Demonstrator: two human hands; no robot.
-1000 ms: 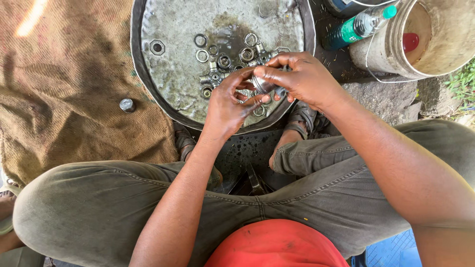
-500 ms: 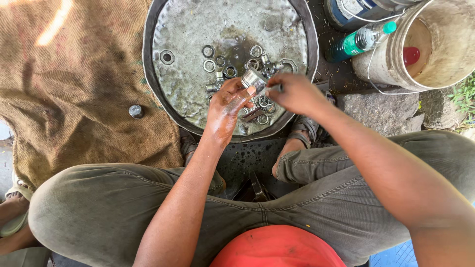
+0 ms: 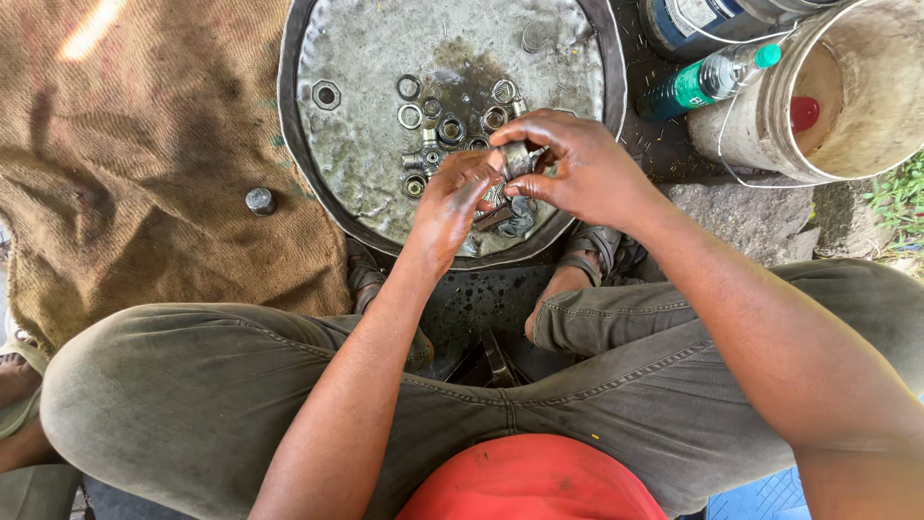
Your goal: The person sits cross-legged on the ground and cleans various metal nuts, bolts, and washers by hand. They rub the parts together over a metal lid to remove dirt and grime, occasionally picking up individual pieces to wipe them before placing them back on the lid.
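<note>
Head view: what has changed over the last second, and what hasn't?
Little has changed. Both hands stay together over the round metal pan, the right hand and left hand still pinching the same small metal part, with the fingers only slightly shifted. The view itself drifted a little. The washers and nuts in the pan, the loose nut on the burlap, the bottle and the bucket have not moved.

left hand [image 3: 452,207], right hand [image 3: 577,169], fingertips pinched together

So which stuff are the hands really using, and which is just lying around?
In use: left hand and right hand gripping a small metal part; round metal tray; rings and nuts.

Lying about: green bottle, white bucket, loose nut on sackcloth.
</note>
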